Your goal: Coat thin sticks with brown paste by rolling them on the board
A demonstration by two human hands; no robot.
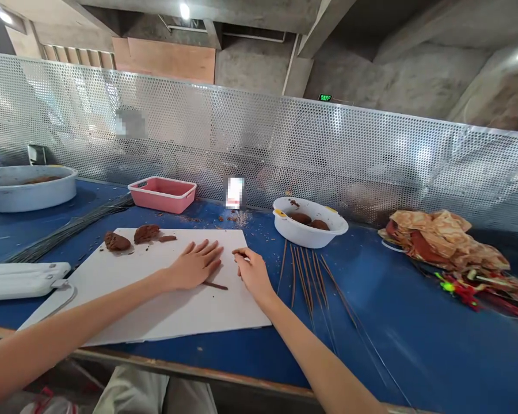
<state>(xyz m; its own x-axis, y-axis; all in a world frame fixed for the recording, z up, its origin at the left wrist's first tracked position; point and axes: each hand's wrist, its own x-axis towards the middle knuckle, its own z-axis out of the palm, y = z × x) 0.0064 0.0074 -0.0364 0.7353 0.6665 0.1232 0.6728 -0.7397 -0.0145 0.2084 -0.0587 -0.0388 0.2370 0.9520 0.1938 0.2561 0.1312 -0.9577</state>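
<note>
Blue covers the long table [449,356], and on its left half lies a large flat white board [190,316]. Far right of the board stands a white oval plastic basin [297,234] holding rounded brown lumps [300,218]; thin brown-coated rods [304,279] lie in a row on its near side. The left hand [195,265] is palm down over the board, fingers spread. The right hand [251,273] is at the board's right edge, fingers curled; whether it pinches anything I cannot tell. The thin brown strip [218,286] lies on the board, just near and right of the left hand, the closer one. Its long axis runs left to right, right end slightly nearer.
</note>
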